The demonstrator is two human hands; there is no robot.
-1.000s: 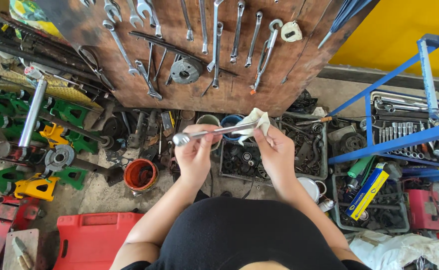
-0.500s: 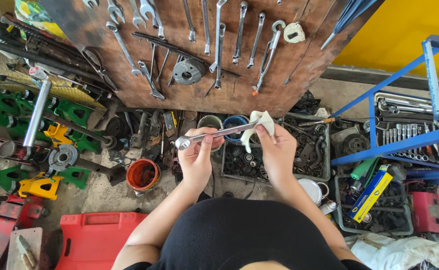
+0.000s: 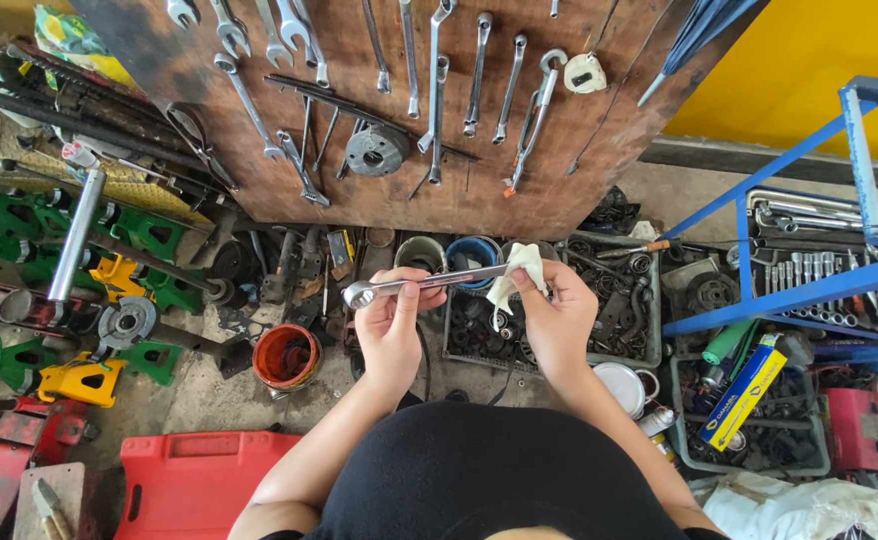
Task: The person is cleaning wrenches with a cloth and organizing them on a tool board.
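A wooden tool board [image 3: 579,180] leans across the top, hung with spanners [image 3: 476,70] in a row. A blue metal rack [image 3: 859,270] fills the right edge, with a long blue and yellow box [image 3: 744,395] lying in a grey crate [image 3: 759,460] below it. A red plastic case [image 3: 194,485] sits at the floor's bottom-left corner, an orange pot [image 3: 285,356] beside it. The left hand [image 3: 391,325] is closed around a steel wrench [image 3: 409,287] (held level, near the board's lower edge). The right hand [image 3: 559,320] pinches a white cloth [image 3: 514,275] against the wrench's end. Parts crowd the floor; little bare room shows.
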